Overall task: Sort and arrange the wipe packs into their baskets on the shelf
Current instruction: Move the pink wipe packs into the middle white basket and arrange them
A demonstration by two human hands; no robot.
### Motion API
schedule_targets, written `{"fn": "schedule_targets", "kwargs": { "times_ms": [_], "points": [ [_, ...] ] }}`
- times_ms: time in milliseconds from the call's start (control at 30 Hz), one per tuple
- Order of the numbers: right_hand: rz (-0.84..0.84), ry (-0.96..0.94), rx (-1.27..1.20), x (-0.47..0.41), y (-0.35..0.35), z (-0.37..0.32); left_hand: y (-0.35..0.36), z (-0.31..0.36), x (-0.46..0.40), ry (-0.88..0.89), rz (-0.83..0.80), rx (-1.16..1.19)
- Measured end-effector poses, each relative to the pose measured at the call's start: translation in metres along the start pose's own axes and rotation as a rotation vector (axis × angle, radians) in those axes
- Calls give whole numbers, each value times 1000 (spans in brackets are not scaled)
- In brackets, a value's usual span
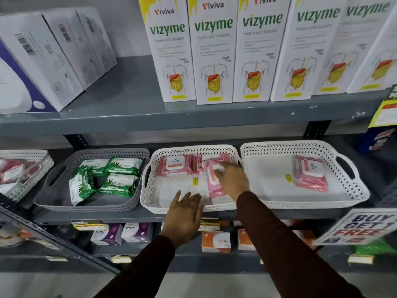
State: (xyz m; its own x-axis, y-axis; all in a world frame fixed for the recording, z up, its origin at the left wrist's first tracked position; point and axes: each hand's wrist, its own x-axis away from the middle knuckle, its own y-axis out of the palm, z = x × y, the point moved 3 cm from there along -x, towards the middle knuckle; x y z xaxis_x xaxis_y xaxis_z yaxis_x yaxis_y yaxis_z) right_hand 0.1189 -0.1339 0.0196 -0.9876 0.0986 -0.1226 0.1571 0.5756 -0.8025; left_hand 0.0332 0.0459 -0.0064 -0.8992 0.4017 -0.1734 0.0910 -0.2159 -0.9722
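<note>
Three baskets stand side by side on the middle shelf. The grey basket (64, 203) holds several green wipe packs (120, 183). The middle white basket (148, 201) holds pink wipe packs (176, 166) along its back. My right hand (232, 179) rests on an upright pink pack (214, 186) at the basket's right side, fingers spread over its lid; whether it grips the pack is unclear. My left hand (184, 214) hovers open over the basket's front rim, holding nothing. The right white basket (354, 190) holds one pink pack (311, 175).
Another white basket (32, 181) with reddish packs sits at the far left. Tall white boxes (212, 52) line the shelf above. Small boxes (216, 241) fill the shelf below. A promo sign (361, 226) hangs at the lower right.
</note>
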Motion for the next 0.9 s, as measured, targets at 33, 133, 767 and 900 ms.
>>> {"fn": "schedule_targets", "kwargs": {
  "times_ms": [33, 133, 767, 900],
  "points": [
    [68, 11, -65, -1, -11, 5, 2, 0, 0, -17, 0, -10],
    [397, 76, -145, 0, -49, 39, 4, 5, -4, -64, -18, -38],
    [485, 447, -235, 20, -122, 131, 7, 2, 8, -39, -35, -33],
    [344, 80, -392, 31, -79, 33, -1, -46, 33, -100, 18, -44]
  ]
}}
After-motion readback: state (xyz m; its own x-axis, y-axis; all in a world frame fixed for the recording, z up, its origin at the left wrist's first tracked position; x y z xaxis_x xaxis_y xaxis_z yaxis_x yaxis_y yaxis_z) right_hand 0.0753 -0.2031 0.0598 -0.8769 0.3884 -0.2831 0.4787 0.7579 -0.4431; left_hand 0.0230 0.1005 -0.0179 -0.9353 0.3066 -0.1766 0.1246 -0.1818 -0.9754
